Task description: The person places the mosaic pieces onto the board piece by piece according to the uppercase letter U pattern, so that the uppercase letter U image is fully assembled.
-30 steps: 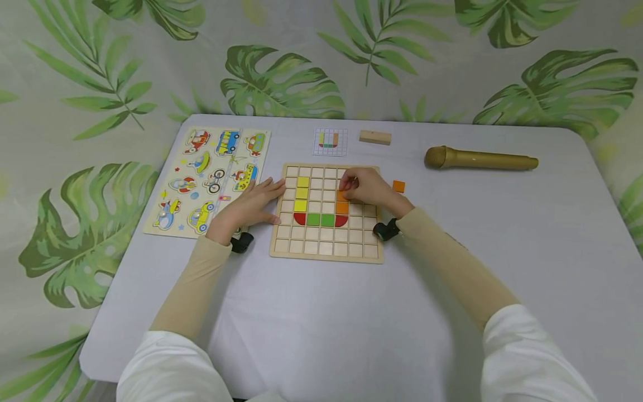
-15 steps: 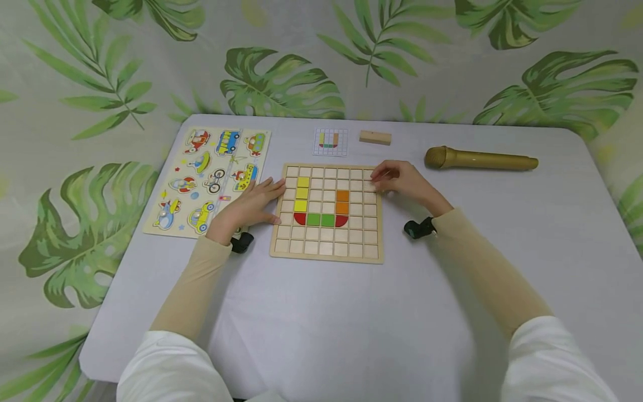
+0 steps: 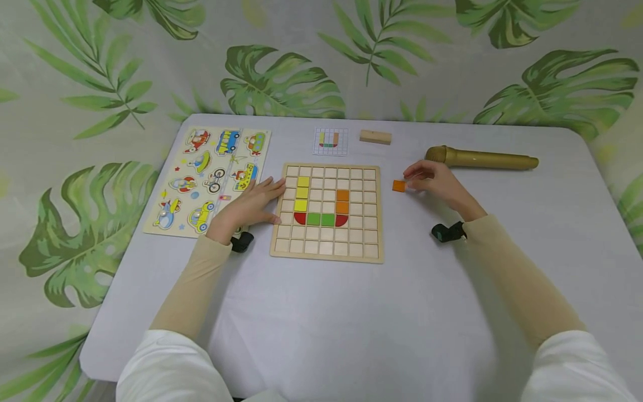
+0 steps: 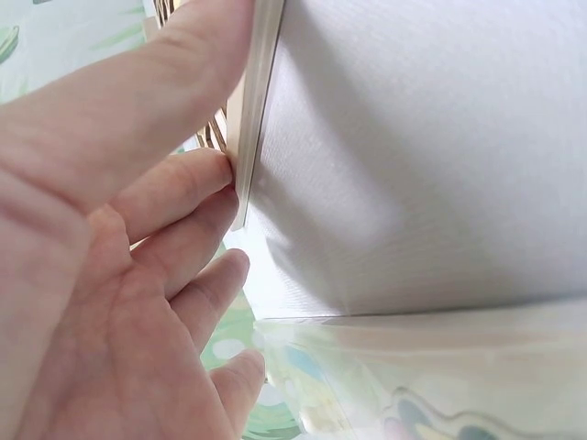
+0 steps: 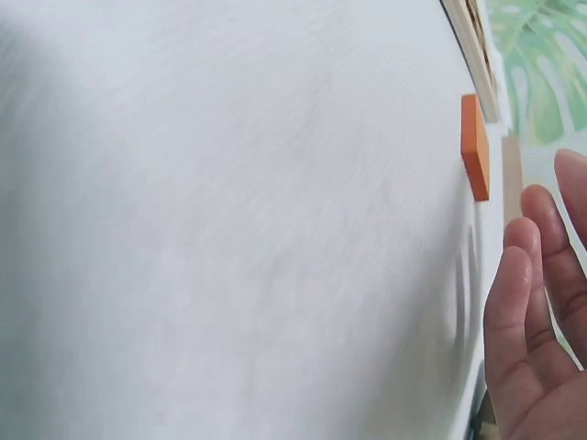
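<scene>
My left hand (image 3: 253, 202) rests with spread fingers at the left edge of the wooden grid board (image 3: 326, 250); in the left wrist view, thumb and fingertips touch the board's side (image 4: 266, 82). On the board, three yellow tiles (image 3: 302, 193) and two orange tiles (image 3: 342, 201) stand in columns, joined below by two green tiles (image 3: 320, 219) between rounded red corners (image 3: 341, 221). Right of the board, a loose orange square tile (image 3: 398, 186) lies on the table. My right hand (image 3: 437, 183) is right beside it; the right wrist view shows its fingers (image 5: 510, 293) apart from the tile (image 5: 474, 151).
Behind the board lie a small pattern card (image 3: 330, 142) and a wooden block (image 3: 375, 137). A gold microphone (image 3: 487, 159) lies at the back right, just beyond my right hand. To the left, a vehicle picture puzzle (image 3: 188, 167) partly passes under my left hand.
My right hand has left the orange column on the board and moved right to the loose orange tile. The left hand has stayed in place.
</scene>
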Tool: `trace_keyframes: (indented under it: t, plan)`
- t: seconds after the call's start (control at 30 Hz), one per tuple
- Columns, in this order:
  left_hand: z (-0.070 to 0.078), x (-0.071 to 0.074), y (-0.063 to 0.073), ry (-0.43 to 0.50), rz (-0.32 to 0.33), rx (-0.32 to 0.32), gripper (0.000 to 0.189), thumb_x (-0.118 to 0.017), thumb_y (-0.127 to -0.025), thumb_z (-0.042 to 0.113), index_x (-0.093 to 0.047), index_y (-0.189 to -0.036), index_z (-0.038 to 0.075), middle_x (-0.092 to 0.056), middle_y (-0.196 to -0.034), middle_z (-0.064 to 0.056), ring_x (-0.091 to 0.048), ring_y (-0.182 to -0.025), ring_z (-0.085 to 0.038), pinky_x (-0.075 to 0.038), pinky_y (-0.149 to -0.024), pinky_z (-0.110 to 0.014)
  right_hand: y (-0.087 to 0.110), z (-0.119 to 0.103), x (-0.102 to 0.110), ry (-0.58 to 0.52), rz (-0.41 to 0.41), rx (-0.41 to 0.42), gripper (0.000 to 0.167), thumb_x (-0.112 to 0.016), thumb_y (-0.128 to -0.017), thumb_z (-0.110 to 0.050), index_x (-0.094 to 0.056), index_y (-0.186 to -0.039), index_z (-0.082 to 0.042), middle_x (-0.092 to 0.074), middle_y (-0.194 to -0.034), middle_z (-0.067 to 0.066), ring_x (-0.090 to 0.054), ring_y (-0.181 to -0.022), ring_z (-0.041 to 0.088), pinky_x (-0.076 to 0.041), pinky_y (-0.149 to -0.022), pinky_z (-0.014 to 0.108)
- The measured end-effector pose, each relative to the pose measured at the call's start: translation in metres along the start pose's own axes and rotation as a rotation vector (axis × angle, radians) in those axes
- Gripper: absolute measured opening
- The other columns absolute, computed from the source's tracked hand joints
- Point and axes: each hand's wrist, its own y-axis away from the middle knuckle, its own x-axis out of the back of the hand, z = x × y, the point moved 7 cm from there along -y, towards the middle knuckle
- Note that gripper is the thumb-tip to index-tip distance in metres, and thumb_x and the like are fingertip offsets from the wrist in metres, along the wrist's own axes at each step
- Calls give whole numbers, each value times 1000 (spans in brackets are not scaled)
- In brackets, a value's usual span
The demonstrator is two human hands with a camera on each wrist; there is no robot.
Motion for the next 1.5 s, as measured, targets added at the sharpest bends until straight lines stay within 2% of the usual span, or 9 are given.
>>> trace_keyframes:
  t: [0.2, 0.5, 0.7, 0.8, 1.0, 1.13, 1.27, 1.5]
  plan:
    - [0, 0, 0, 5, -7, 8, 86, -74, -83, 28, -27, -149, -1, -15, -158, -10, -5, -144, -33, 5, -114, -53, 1, 3, 3, 14, 20, -1, 28, -67, -88, -5, -61, -114, 5, -65, -106, 9, -56, -83, 11, -46, -65, 23]
    - [-1, -1, -1, -1, -7, 11, 87, -75, -82, 28, -27, -149, 0, -16, -158, -10, -5, -144, -33, 5, -114, -53, -5, -8, -9, 136, 7, 111, 28, -71, -82, 4, -63, -108, 8, -63, -109, 25, -56, -88, 24, -42, -69, 19]
    - [-1, -1, -1, 1, -4, 11, 86, -75, -82, 28, -28, -149, 1, -16, -158, -9, -5, -144, -33, 5, -114, -53, -8, -11, -16, 197, 5, 68, 26, -70, -79, 8, -64, -104, 6, -62, -97, 20, -54, -86, 27, -41, -72, 23]
    - [-1, -1, -1, 2, 0, 8, 86, -74, -82, 29, -28, -149, 0, -16, -158, -9, -5, -144, -33, 5, -114, -53, -8, -13, -18, 179, 8, 45, 24, -68, -78, 9, -63, -102, 5, -60, -94, 18, -53, -85, 27, -41, -71, 25]
    - [-1, -1, -1, 5, 5, 1, 86, -74, -82, 29, -28, -149, 0, -16, -158, -9, -6, -144, -33, 5, -114, -53, -11, -16, -21, 149, -12, 49, 22, -66, -79, 9, -62, -100, 5, -59, -93, 16, -51, -83, 24, -41, -68, 22]
    - [-1, -1, 0, 5, 4, 0, 86, -74, -82, 28, -28, -149, -1, -16, -158, -10, -6, -144, -33, 5, -113, -53, -18, -20, -26, 70, -37, 39, 23, -65, -81, 9, -62, -103, 6, -60, -93, 14, -53, -82, 19, -43, -66, 20]
    - [-2, -2, -1, 1, 0, 1, 86, -74, -82, 29, -28, -149, 0, -16, -158, -9, -5, -144, -33, 5, -113, -53, -26, -29, -36, 16, -56, 52, 21, -67, -83, 5, -62, -104, 6, -60, -92, 12, -53, -81, 17, -43, -65, 19]
    - [-2, -2, -1, 5, 1, 4, 87, -74, -82, 29, -28, -149, 0, -16, -158, -9, -5, -144, -33, 5, -114, -53, -44, -52, -63, 40, -92, 96, 17, -68, -85, 1, -64, -101, 5, -60, -90, 13, -50, -78, 20, -41, -68, 23]
